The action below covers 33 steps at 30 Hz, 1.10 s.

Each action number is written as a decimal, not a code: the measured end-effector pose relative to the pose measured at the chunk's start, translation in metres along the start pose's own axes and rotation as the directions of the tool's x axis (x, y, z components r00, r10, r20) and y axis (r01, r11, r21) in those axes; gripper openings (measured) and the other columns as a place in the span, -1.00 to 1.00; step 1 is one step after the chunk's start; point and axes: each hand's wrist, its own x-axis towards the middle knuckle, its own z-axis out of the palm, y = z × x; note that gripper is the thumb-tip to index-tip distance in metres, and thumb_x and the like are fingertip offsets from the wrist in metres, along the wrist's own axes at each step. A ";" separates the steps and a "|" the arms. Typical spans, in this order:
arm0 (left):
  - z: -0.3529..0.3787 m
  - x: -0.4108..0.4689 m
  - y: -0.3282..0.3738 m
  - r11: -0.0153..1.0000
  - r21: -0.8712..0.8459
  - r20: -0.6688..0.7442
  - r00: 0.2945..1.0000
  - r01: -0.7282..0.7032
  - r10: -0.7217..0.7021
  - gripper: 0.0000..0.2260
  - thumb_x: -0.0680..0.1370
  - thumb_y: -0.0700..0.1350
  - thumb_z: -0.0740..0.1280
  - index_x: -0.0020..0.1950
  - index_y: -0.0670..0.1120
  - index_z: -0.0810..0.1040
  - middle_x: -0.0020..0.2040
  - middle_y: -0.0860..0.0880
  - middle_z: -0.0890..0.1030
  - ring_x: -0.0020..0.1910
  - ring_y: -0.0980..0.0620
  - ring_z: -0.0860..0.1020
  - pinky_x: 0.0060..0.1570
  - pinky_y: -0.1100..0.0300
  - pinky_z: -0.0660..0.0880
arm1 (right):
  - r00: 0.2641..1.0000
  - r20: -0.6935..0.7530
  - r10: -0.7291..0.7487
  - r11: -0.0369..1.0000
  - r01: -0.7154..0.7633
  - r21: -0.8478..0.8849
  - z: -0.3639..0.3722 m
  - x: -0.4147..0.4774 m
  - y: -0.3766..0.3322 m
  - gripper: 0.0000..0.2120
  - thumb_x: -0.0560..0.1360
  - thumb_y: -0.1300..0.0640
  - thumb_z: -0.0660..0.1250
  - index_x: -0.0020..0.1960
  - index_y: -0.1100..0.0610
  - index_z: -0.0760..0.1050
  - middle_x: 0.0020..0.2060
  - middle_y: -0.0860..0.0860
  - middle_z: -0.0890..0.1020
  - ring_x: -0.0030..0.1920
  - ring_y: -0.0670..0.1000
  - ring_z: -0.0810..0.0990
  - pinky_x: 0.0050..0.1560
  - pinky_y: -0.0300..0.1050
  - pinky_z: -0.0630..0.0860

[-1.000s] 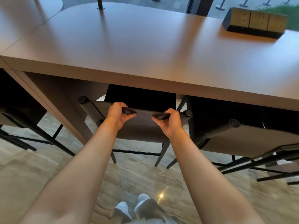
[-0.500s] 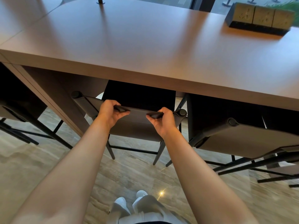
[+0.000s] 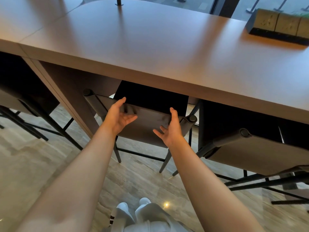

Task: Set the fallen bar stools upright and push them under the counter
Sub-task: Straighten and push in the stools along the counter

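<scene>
Both hands open at the back of an upright stool tucked under the table.

The left hand (image 3: 119, 118) and right hand (image 3: 170, 129) are apart, fingers spread and loose, gripping nothing. Each thumb points up by the top edge of the backrest, and I cannot tell whether the palms touch it. The stool (image 3: 147, 120) stands on its legs on the floor (image 3: 33, 164), its seat hidden beneath the table (image 3: 150, 47), just beside the table's side panel. A second stool (image 3: 260, 154) is close on its right, its back at the table's edge. A dark block with tan squares (image 3: 280, 25) sits on the table's far right.
</scene>
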 end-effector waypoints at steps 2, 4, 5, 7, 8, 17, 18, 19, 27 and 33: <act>-0.005 -0.005 -0.004 0.999 -0.033 -0.032 0.999 -0.035 0.034 -0.47 0.58 0.02 0.30 0.51 0.00 0.20 0.46 -0.30 0.25 0.25 -0.33 0.48 0.20 -0.13 0.50 | 1.000 -0.008 -0.003 0.999 0.003 -0.041 0.006 -0.002 0.004 -0.32 0.43 -0.29 0.34 0.47 -0.11 0.25 0.47 0.00 0.28 0.42 0.11 0.32 0.09 0.11 0.54; -0.012 -0.014 -0.005 0.991 -0.116 -0.083 0.995 -0.069 0.060 -0.53 0.59 0.00 0.30 0.45 0.02 0.23 0.45 -0.28 0.24 0.23 -0.32 0.50 0.11 -0.14 0.54 | 1.000 0.019 0.024 0.999 -0.023 -0.047 0.013 -0.004 0.013 -0.26 0.42 -0.32 0.34 0.49 -0.10 0.21 0.49 0.03 0.26 0.43 0.15 0.31 0.14 0.11 0.52; -0.016 -0.018 -0.004 0.984 -0.159 -0.098 0.993 -0.082 0.067 -0.57 0.58 -0.01 0.31 0.40 0.03 0.25 0.43 -0.27 0.27 0.21 -0.31 0.52 0.06 -0.13 0.56 | 0.998 0.047 0.042 0.998 -0.040 -0.043 0.018 -0.006 0.018 -0.23 0.41 -0.33 0.34 0.51 -0.09 0.18 0.50 0.06 0.23 0.43 0.18 0.31 0.15 0.11 0.51; -0.030 -0.028 -0.003 0.971 -0.215 -0.117 0.990 -0.102 0.078 -0.55 0.58 -0.03 0.32 0.42 0.03 0.24 0.40 -0.29 0.30 0.18 -0.30 0.53 0.06 -0.14 0.56 | 0.993 0.098 0.069 0.997 -0.064 -0.051 0.028 -0.010 0.028 -0.18 0.41 -0.32 0.34 0.54 -0.08 0.11 0.52 0.11 0.19 0.44 0.21 0.29 0.19 0.14 0.49; -0.038 -0.033 -0.002 0.967 -0.226 -0.126 0.988 -0.114 0.087 -0.53 0.57 -0.03 0.32 0.43 0.01 0.23 0.38 -0.29 0.33 0.18 -0.29 0.54 0.07 -0.14 0.56 | 0.991 0.112 0.073 0.995 -0.066 -0.068 0.034 -0.012 0.034 -0.16 0.42 -0.32 0.34 0.55 -0.06 0.08 0.52 0.13 0.19 0.44 0.21 0.29 0.22 0.16 0.48; -0.141 -0.091 0.030 0.958 -0.165 -0.248 0.950 -0.233 0.189 -0.69 0.55 0.04 0.31 0.22 -0.07 0.43 0.19 -0.19 0.53 0.11 -0.16 0.60 0.02 -0.04 0.59 | 0.964 0.227 0.137 0.973 -0.087 -0.216 0.109 -0.049 0.105 -0.35 0.54 -0.22 0.22 0.48 0.16 0.27 0.40 0.19 0.41 0.38 0.17 0.41 0.29 0.16 0.41; -0.156 -0.099 0.036 0.958 -0.162 -0.254 0.948 -0.238 0.193 -0.69 0.56 0.04 0.30 0.22 -0.09 0.40 0.14 -0.18 0.55 0.09 -0.14 0.61 -0.03 -0.02 0.60 | 0.963 0.230 0.143 0.969 -0.090 -0.229 0.120 -0.055 0.118 -0.37 0.55 -0.21 0.21 0.47 0.16 0.30 0.38 0.19 0.44 0.36 0.16 0.43 0.30 0.17 0.41; -0.170 -0.106 0.040 0.956 -0.169 -0.257 0.947 -0.241 0.193 -0.65 0.56 0.04 0.29 0.27 -0.09 0.36 0.10 -0.16 0.56 0.07 -0.14 0.62 -0.04 -0.02 0.60 | 0.962 0.229 0.150 0.967 -0.094 -0.237 0.129 -0.060 0.129 -0.38 0.55 -0.20 0.20 0.45 0.17 0.33 0.36 0.18 0.46 0.35 0.16 0.45 0.32 0.17 0.41; -0.293 -0.167 0.089 0.948 -0.139 -0.328 0.916 -0.287 0.230 -0.47 0.58 0.03 0.26 0.50 -0.12 0.25 0.25 -0.17 0.49 0.17 -0.15 0.56 0.13 -0.05 0.54 | 0.931 0.278 0.237 0.934 -0.140 -0.328 0.206 -0.103 0.247 -0.45 0.55 -0.22 0.17 0.34 0.17 0.41 0.22 0.15 0.53 0.20 0.14 0.52 0.09 0.10 0.50; -0.359 -0.190 0.126 0.925 -0.168 -0.384 0.887 -0.340 0.256 -0.52 0.59 0.03 0.26 0.45 -0.14 0.31 0.28 -0.19 0.50 0.17 -0.15 0.57 0.12 -0.03 0.55 | 0.905 0.342 0.251 0.906 -0.096 -0.411 0.268 -0.114 0.294 -0.46 0.54 -0.22 0.16 0.30 0.17 0.44 0.22 0.13 0.54 0.19 0.12 0.53 -0.06 0.05 0.54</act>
